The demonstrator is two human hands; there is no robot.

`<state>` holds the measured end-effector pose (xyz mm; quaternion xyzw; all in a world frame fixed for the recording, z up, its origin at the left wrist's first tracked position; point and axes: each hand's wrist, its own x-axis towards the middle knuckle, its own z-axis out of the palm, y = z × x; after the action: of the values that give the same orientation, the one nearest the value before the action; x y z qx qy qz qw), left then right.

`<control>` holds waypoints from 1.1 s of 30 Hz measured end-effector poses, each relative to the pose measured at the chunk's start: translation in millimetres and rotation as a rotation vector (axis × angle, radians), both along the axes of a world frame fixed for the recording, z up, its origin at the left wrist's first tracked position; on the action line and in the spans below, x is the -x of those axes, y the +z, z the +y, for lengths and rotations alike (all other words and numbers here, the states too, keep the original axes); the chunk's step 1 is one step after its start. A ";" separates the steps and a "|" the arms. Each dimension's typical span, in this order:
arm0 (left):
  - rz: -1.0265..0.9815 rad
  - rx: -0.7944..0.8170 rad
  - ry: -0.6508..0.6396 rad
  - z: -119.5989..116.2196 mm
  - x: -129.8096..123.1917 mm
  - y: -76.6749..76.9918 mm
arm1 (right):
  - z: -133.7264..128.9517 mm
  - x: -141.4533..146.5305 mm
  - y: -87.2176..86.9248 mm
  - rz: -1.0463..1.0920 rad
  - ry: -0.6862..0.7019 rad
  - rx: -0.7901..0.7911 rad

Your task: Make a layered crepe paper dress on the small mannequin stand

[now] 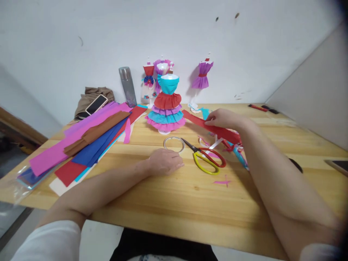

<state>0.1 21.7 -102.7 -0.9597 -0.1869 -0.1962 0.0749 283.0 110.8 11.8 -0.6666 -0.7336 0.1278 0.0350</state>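
Observation:
My right hand [221,119] pinches a long red paper strip [195,119] lying across the right of the table. My left hand [165,162] rests on the wood in front of a thin ring [174,144]; its fingers lie fairly flat and their undersides are hidden. Between the hands are scissors [208,157] with one red and one yellow handle, blades pointing back left. Behind them stands a small dress form [167,99] in a turquoise top and red, purple, turquoise and pink ruffles. Cut scraps [239,156] lie under my right wrist.
Crepe paper sheets [92,141] in several colours cover the left side. A phone [96,104] lies on brown cloth [87,98] beside a grey bottle [127,87]. More dressed forms stand at the wall, one in purple [202,76]. Pink snippets [223,182] lie near the front.

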 end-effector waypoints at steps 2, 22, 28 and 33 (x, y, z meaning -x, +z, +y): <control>-0.002 -0.045 -0.014 0.2 0.0 -2.2 | 3.4 -3.2 -2.3 -0.015 0.000 -0.023; -0.249 -0.082 0.739 48.4 44.8 34.9 | -3.0 -12.6 0.8 0.025 0.174 0.207; -0.209 0.101 1.349 88.5 99.5 59.2 | -6.1 -16.0 10.4 0.008 0.194 0.119; -0.097 0.305 1.444 97.1 115.5 50.9 | -0.4 -21.3 5.4 -0.013 0.249 0.038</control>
<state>-115.4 118.8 -51.8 -0.5879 -0.8000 -0.1121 0.0430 304.3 110.4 17.3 -0.5718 -0.8082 0.1407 0.0014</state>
